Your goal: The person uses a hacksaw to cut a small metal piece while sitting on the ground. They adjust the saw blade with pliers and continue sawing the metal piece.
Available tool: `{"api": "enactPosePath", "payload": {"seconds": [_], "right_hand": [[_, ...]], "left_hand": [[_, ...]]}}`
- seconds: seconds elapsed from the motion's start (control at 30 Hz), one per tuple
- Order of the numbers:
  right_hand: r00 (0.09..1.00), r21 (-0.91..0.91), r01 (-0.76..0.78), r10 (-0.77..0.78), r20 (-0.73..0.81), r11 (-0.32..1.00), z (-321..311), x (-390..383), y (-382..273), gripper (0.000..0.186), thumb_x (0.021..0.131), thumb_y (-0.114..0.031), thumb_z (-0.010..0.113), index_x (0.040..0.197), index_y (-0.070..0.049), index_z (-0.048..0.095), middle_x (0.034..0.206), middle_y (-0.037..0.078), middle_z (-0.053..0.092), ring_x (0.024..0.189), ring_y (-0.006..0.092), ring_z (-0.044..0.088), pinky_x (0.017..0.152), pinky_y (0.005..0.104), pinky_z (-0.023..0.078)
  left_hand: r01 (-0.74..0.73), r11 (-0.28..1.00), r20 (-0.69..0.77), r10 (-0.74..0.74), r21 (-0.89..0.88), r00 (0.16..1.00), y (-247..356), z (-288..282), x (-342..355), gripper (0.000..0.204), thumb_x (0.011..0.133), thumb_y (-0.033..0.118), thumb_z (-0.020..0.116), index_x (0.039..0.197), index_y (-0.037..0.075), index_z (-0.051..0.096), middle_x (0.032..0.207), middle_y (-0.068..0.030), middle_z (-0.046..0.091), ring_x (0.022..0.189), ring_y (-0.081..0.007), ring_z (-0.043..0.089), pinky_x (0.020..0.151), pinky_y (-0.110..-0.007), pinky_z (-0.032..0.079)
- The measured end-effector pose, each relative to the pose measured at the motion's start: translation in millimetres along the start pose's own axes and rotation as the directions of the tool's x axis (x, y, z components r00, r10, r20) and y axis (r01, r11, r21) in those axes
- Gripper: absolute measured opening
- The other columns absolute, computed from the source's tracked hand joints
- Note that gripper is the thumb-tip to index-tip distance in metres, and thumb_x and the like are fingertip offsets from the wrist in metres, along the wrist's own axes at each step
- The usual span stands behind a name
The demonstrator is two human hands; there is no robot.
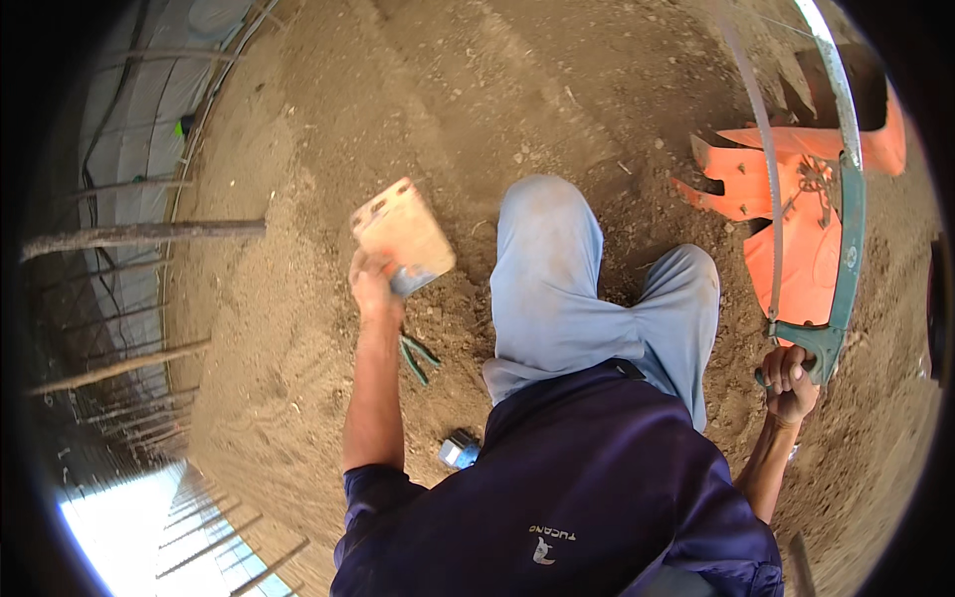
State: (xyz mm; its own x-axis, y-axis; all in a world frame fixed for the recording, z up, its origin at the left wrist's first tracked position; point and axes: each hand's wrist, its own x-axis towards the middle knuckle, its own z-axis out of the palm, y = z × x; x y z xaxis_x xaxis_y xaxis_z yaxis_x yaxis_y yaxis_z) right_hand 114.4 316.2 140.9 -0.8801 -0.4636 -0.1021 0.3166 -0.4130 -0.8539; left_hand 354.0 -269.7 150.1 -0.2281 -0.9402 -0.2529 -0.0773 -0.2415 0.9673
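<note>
My left hand [372, 285] is closed on the lower left edge of a flat, pale orange plate [403, 231], held out to the left of my knees. A row of dark holes runs along the plate's far edge, and a grey-blue patch shows near my fingers; both are slightly blurred. At the right, my right hand [791, 384] grips the handle of a bow saw [852, 224] with a green and silver frame. Its thin blade points away from me, passing above cut orange plastic pieces [804, 264] on the ground. The saw's far end is out of view.
Green-handled pliers [417, 360] lie on the soil beside my left forearm. A small blue and clear container [459, 450] rests near my left side. Loose brown soil [458, 90] surrounds me. Wooden poles [149, 236] and pale sheeting line the left side.
</note>
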Motion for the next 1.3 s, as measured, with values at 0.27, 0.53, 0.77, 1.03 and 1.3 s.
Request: {"api": "enactPosePath", "payload": {"seconds": [0.27,0.53,0.77,1.03,1.3], "right_hand": [[0.957,0.049,-0.28,0.275,0.091,0.959,23,21,30,0.038,0.086,-0.028,0.076,0.067,-0.011,0.048,0.054,-0.002,0.039,0.047,0.0136,0.042,0.048,0.0311,0.038],[0.887,0.096,-0.457,0.446,0.122,0.884,46,21,47,0.03,0.083,-0.02,0.074,0.07,-0.008,0.05,0.057,0.004,0.045,0.05,0.0178,0.043,0.05,0.0344,0.04],[0.872,0.258,-0.478,0.42,0.251,0.84,57,21,42,0.034,0.085,-0.022,0.076,0.068,-0.01,0.049,0.057,0.002,0.043,0.053,0.0176,0.047,0.056,0.0365,0.042],[0.943,0.485,-0.313,0.205,0.263,0.817,69,29,39,0.025,0.094,-0.02,0.07,0.079,-0.01,0.052,0.059,-0.002,0.044,0.054,0.0133,0.047,0.055,0.0332,0.04],[0.96,0.648,-0.28,0.209,0.187,0.709,73,33,40,0.01,0.096,-0.017,0.068,0.096,-0.014,0.059,0.065,-0.002,0.048,0.057,0.0142,0.047,0.058,0.0348,0.042]], "left_hand": [[0.412,0.9,-0.55,-0.272,0.146,0.79,-65,-174,23,0.012,0.091,0.007,0.061,0.081,0.012,0.057,0.086,-0.002,0.052,0.07,-0.0187,0.047,0.065,-0.044,0.046],[0.464,0.711,-0.635,-0.032,0.529,0.772,-114,-196,81,0.032,0.094,0.016,0.071,0.119,0.001,0.059,0.12,-0.0145,0.061,0.106,-0.0292,0.06,0.09,-0.044,0.053],[-0.291,0.907,0.247,0.22,0.306,0.944,-18,38,39,0.043,0.1,0.014,0.071,0.135,-0.007,0.061,0.131,-0.0226,0.068,0.121,-0.032,0.069,0.105,-0.043,0.056],[-0.087,0.993,0.939,-0.046,0.08,0.342,8,235,-167,0.025,0.105,0.016,0.066,0.122,-0.003,0.068,0.113,-0.0154,0.076,0.105,-0.0248,0.075,0.094,-0.039,0.061],[0.127,0.989,0.951,-0.105,0.07,0.292,-6,270,-214,0.025,0.106,0.02,0.068,0.115,-0.003,0.071,0.104,-0.0102,0.076,0.09,-0.015,0.072,0.082,-0.031,0.061]]}}
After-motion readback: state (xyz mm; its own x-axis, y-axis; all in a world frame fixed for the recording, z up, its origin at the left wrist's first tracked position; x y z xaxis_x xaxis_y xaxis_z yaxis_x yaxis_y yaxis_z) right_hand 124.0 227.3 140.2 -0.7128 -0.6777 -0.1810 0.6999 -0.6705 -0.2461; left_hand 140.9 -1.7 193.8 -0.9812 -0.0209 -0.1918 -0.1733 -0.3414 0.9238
